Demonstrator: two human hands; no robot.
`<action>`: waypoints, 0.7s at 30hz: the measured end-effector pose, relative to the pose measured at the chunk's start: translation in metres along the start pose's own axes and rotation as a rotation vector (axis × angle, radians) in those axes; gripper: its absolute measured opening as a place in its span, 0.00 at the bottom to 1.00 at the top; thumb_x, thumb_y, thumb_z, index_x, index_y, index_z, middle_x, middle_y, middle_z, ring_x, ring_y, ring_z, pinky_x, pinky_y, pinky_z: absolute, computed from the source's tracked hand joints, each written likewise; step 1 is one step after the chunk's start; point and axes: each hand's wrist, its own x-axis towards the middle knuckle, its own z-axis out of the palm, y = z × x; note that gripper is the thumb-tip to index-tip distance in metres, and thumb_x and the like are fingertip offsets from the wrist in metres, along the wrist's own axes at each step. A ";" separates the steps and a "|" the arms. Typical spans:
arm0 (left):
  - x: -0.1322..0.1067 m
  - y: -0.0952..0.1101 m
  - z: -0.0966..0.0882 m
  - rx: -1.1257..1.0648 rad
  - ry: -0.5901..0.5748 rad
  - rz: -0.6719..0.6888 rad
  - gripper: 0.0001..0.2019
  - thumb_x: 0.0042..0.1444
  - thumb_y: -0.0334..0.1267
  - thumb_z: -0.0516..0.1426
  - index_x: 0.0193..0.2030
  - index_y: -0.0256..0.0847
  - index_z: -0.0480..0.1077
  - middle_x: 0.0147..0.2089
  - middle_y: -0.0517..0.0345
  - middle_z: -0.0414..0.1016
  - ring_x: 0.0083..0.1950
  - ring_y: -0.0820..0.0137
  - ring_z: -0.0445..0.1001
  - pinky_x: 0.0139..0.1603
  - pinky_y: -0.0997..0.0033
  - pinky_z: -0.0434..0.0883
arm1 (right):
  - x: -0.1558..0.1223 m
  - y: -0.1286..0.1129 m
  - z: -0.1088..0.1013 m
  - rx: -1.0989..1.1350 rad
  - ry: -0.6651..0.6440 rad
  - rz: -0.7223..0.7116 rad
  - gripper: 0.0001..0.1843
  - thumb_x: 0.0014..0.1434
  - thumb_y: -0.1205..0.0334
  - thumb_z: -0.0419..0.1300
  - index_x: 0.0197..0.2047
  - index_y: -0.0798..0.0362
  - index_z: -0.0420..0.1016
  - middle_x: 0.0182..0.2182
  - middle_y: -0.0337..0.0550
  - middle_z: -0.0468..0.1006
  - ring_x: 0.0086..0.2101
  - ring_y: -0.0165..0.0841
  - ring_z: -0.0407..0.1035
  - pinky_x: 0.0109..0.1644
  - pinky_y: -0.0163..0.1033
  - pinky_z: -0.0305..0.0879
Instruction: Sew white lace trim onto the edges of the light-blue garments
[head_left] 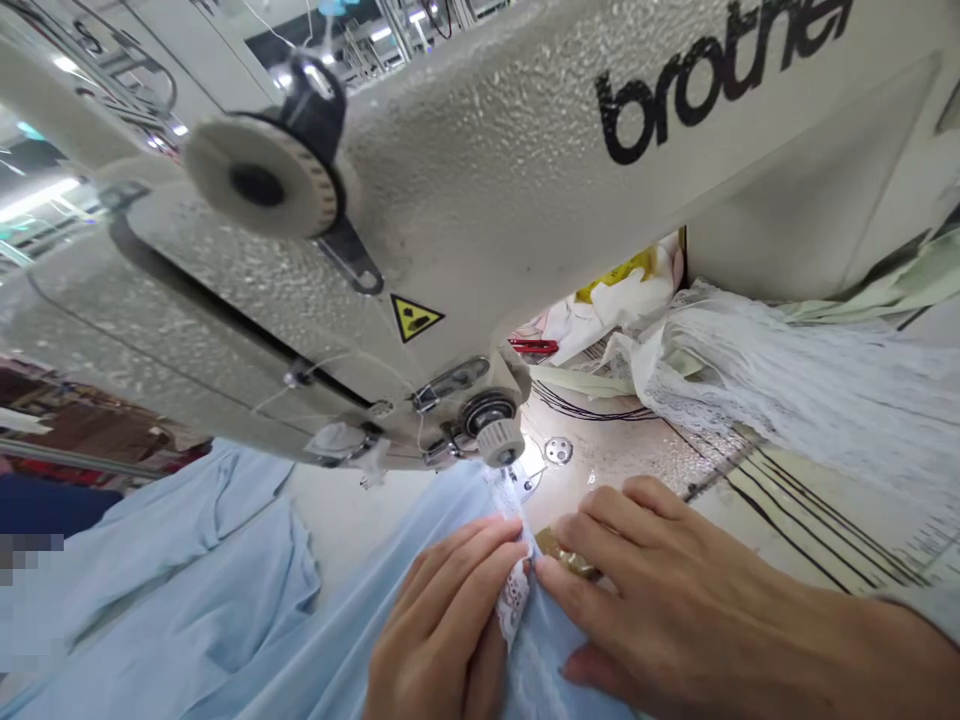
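Observation:
A strip of white lace trim [513, 598] lies along light blue fabric [448, 508] and runs up under the head of a sewing machine [480, 220]. My left hand [450, 620] has its fingers pressed together over the trim, its fingertips pinching the edge. My right hand [652, 590] is closed at the fabric's right side, index fingertip against the edge beside the lace and the thumb low on the cloth. A brownish-gold piece [566, 553] shows partly beneath its fingers. The needle area is mostly hidden behind the tension knob [500, 441].
White lace [795, 370] is heaped at the right on the machine table. Red-handled snips [534, 346] and dark cords [810, 520] lie under and near the machine arm. More blue fabric [202, 580] spreads at the left.

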 end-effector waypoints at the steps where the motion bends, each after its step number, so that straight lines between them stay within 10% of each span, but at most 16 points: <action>1: 0.000 0.000 0.000 -0.001 -0.006 0.001 0.14 0.58 0.23 0.50 0.49 0.34 0.69 0.52 0.50 0.74 0.57 0.72 0.68 0.61 0.74 0.63 | 0.000 0.000 0.000 0.002 0.003 0.002 0.15 0.58 0.53 0.61 0.42 0.55 0.76 0.35 0.41 0.76 0.38 0.35 0.66 0.43 0.42 0.61; 21: 0.012 -0.005 -0.001 -0.043 -0.003 -0.119 0.12 0.59 0.27 0.52 0.47 0.38 0.70 0.51 0.56 0.75 0.53 0.75 0.71 0.57 0.77 0.66 | 0.007 0.008 0.012 0.073 0.068 0.072 0.10 0.53 0.57 0.64 0.38 0.51 0.75 0.35 0.38 0.75 0.36 0.34 0.65 0.39 0.41 0.61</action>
